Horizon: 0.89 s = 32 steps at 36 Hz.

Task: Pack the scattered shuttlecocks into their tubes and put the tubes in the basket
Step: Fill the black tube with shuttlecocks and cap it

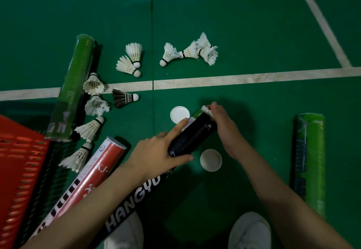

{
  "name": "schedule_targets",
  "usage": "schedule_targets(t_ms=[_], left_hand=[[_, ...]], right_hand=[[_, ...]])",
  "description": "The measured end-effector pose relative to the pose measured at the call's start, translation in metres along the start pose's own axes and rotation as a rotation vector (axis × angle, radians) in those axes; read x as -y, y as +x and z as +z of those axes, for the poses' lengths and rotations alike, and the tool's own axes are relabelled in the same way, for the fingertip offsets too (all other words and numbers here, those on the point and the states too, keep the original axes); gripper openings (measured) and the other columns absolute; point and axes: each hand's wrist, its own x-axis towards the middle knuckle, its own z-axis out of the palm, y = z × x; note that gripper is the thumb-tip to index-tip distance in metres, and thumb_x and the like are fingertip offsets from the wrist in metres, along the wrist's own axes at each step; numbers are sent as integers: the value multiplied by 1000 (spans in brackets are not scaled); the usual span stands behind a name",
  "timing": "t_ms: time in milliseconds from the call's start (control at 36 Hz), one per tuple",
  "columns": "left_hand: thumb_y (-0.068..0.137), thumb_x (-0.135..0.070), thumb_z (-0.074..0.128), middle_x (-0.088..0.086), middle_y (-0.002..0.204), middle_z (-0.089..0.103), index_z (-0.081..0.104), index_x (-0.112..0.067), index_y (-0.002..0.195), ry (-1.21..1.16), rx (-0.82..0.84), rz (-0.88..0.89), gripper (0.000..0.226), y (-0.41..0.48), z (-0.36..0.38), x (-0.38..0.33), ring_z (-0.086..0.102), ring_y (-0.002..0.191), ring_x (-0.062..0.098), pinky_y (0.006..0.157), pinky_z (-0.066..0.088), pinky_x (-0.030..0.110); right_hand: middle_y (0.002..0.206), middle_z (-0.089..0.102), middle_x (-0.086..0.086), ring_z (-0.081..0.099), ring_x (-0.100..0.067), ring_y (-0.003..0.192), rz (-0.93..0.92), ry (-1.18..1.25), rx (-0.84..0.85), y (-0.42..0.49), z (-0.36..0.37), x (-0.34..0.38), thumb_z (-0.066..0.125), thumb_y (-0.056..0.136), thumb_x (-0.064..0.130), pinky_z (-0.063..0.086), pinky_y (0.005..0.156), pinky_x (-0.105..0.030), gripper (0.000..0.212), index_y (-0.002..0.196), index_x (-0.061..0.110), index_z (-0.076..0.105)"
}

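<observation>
Head view, green court floor [254,24].

- The left hand [162,151] gripped the black cardboard tube with a green band [192,133] near its lower end. The thumb was wrapped beneath and the index finger lay straight along the wall, probably to hold the tube tilted and stop it rolling.
- The right hand [221,122] sat at the tube's open mouth. Its fingertips were bunched together on a white feather shuttlecock [207,110], apparently pinching the skirt. Only the feathers showed, so I judged it was going in cork first.
- Two round white plastic lids [179,114] lay on the floor just beside the tube, within reach for capping.
- The loose white shuttlecocks [190,51] lay beyond the white court line [254,78], and more lay along the green tube on the left [72,88]. One dark-feathered shuttlecock [125,98] lay among them.
- The red slatted plastic basket [19,170] stood at far left. No tube could be seen inside it.
- Judgement: packing was at an early stage, with many shuttlecocks not yet in tubes.
</observation>
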Motion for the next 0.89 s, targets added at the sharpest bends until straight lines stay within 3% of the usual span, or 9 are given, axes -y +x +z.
schedule_targets(t_ms=[56,250,361,472,639,722,889], left_hand=[[66,-85,34,-4,113,60,-18,-64,134,5,2,-14,88,2,2,1,63,97,23,81,51,35],[72,-82,45,-3,106,60,-14,-62,137,8,-2,-39,90,5,6,0,63,95,24,80,51,34],[69,-83,41,-4,107,59,-15,-64,135,-9,-5,-45,89,6,8,1,63,94,24,79,51,34],[73,-80,45,-2,109,59,-15,-63,136,6,-4,-47,89,9,8,5,63,94,26,81,51,35],[74,-81,43,-2,105,59,-19,-63,134,4,9,-59,89,5,9,15,64,90,24,80,52,37],[72,-82,42,-1,111,60,-19,-64,134,3,1,-74,88,2,8,20,64,92,25,81,53,38],[76,-79,43,3,111,60,-21,-61,135,11,35,-172,89,-8,6,38,64,89,27,79,54,40]], right_hand=[[94,52,17,47,-3,95,12,-10,15,1,2,-3,30,100,43,34,77,-14,36,113,21,55],[97,52,18,45,14,88,42,-16,77,5,-1,-7,29,100,45,31,74,-8,33,111,24,53],[89,58,13,52,1,81,23,45,40,7,-2,-7,43,99,35,38,70,-9,21,102,20,57],[81,61,8,55,3,67,-33,118,-77,11,-6,-10,57,93,21,42,63,-13,6,96,17,60],[88,62,5,55,-5,78,-44,-26,-63,14,0,-15,52,96,23,43,74,-22,13,100,15,62],[87,61,7,53,-2,76,-103,-137,-76,17,7,-14,49,97,23,42,71,-18,15,100,15,61],[97,62,-5,57,-14,83,-96,-118,-298,26,18,-17,47,98,21,46,70,-24,12,98,14,56]])
